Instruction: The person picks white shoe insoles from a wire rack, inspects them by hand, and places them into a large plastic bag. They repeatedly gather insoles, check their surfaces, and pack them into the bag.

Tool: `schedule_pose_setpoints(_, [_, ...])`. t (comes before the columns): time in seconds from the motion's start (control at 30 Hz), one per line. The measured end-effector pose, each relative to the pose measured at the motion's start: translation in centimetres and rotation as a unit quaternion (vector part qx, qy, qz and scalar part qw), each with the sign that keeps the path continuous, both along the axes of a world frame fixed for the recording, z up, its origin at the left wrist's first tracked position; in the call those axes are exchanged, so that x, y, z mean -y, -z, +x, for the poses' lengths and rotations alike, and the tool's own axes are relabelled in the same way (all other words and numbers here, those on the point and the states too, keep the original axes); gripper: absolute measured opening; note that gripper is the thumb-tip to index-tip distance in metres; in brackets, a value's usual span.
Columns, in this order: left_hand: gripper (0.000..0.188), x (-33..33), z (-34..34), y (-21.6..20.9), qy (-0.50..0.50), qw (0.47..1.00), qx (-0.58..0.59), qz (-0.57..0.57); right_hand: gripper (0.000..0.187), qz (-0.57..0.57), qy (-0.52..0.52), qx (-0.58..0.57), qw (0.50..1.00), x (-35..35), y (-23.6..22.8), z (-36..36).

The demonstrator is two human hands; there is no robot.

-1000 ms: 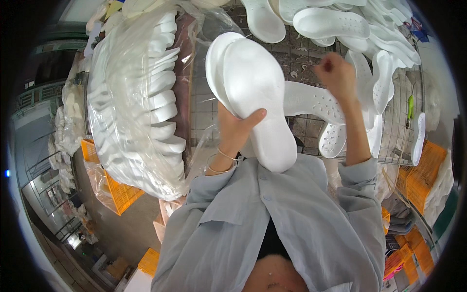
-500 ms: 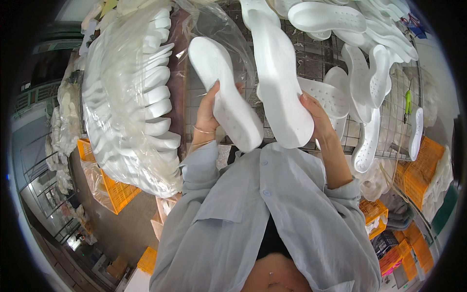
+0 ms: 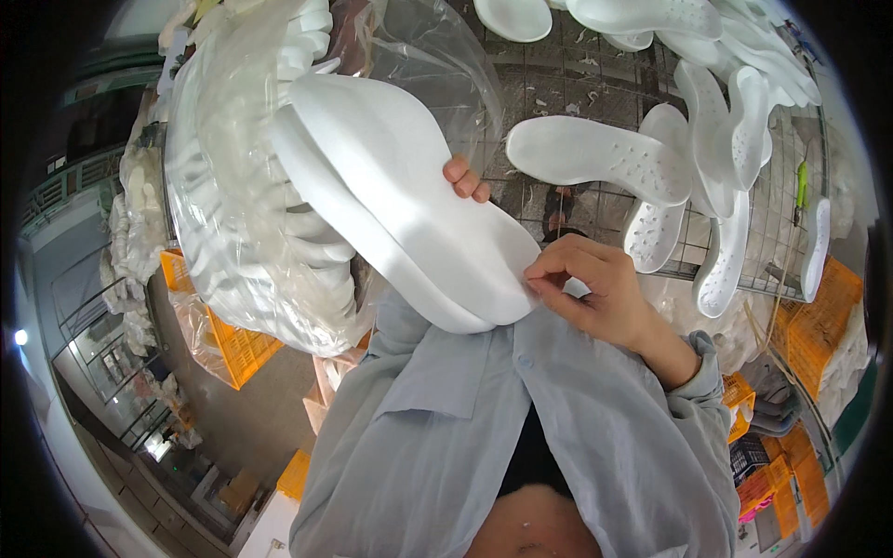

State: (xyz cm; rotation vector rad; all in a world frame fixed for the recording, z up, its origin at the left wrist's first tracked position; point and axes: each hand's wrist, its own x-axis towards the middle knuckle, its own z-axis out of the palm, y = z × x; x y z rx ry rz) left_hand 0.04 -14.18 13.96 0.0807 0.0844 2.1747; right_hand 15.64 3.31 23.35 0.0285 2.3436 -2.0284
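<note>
We see two white insoles (image 3: pixel 381 177), held apart earlier, now stacked before the grey shirt (image 3: pixel 437 395). The left hand (image 3: pixel 467 179) grips both; the right hand (image 3: pixel 597 286), fingertips pinched together, meets their lower edge.

There's your right hand (image 3: pixel 600 290), out in front of you, thumb (image 3: pixel 563 302) and index finger (image 3: pixel 558 260) bent toward each other in a neat pinch, tips together or very nearly, a small rounded gap framed between them! Your other right fingers fold in close to the index finger, hard to pick apart from here. The back of that hand faces up, right wrist (image 3: pixel 672 358) bare, right forearm slanting in from your right side. Over to your left hand (image 3: pixel 466 181): a short row of fingertips peeks out, curled in a grip, farther forward than the right; its palm, thumb and wrist are hidden.
</note>
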Motion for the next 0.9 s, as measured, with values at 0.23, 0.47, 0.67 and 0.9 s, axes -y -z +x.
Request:
schedule_pose_setpoints(0.23, [0.03, 0.1, 0.7, -1.3, 0.074, 0.994, -0.079, 0.014, 0.015, 0.019, -0.042, -0.083, 0.995, 0.8, -0.1, 0.4])
schedule_pose_setpoints(0.47, [0.032, 0.9, 2.5, -0.2, 0.052, 0.998, -0.043, 0.002, 0.014, 0.067, -0.099, -0.088, 0.989, 0.6, -0.2, 0.9])
schedule_pose_setpoints(0.67, [0.044, 1.3, 3.3, 0.5, 0.044, 0.999, -0.007, -0.003, 0.015, 0.203, -0.144, -0.167, 0.954, 1.4, -0.4, 0.6])
schedule_pose_setpoints(0.9, [0.047, 1.6, 3.6, 0.8, 0.042, 0.999, -0.01, -0.005, 0.015, 0.114, -0.131, -0.183, 0.968, 2.1, 2.3, -0.3])
